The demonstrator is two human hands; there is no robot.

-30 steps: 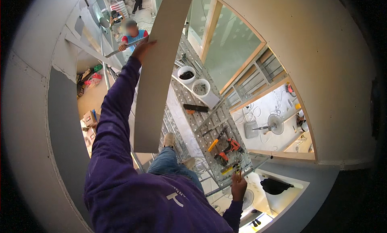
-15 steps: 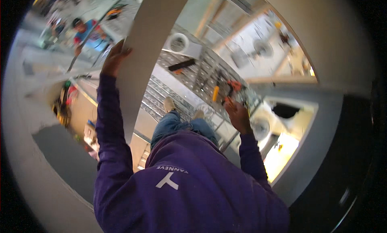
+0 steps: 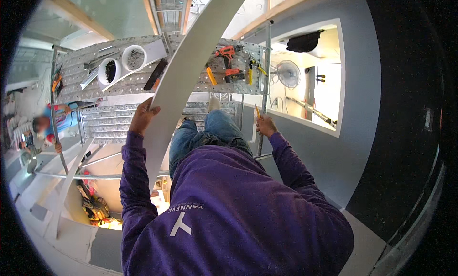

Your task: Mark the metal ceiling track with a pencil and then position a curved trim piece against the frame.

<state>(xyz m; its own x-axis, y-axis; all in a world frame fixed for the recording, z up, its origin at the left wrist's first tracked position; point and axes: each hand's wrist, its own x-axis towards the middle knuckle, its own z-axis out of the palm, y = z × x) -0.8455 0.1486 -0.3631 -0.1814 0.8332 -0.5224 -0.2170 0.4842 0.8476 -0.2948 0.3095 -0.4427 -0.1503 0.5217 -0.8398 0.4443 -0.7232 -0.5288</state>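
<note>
A long white board (image 3: 191, 51) slants across the view from the far edge down to beside my legs. My left hand (image 3: 143, 116) is closed on its left edge, thumb lying on the near face. In my right hand (image 3: 266, 125) is a slim yellow-orange pencil (image 3: 257, 111), its end sticking up out of closed fingers. That hand is beside a metal scaffold pole (image 3: 266, 51); whether it touches the pole I cannot tell. Beyond the board, on a perforated metal platform (image 3: 191, 87), lie an orange-black cordless drill (image 3: 228, 54), an orange-handled tool (image 3: 211, 75) and yellow-black pliers (image 3: 257, 67).
Left of the board, two white tubs (image 3: 134, 58) of small parts and a black bar-shaped tool (image 3: 155, 74) sit on the platform. A person in blue (image 3: 57, 116) is at the far left, below. A fan (image 3: 287, 74) shows through the wall opening at right, beside a grey wall (image 3: 305, 156).
My view has turned, bringing the platform across the top. The board has shifted right in view and slants more. My right hand has moved lower left, away from the drill, and its pencil shows clearly.
</note>
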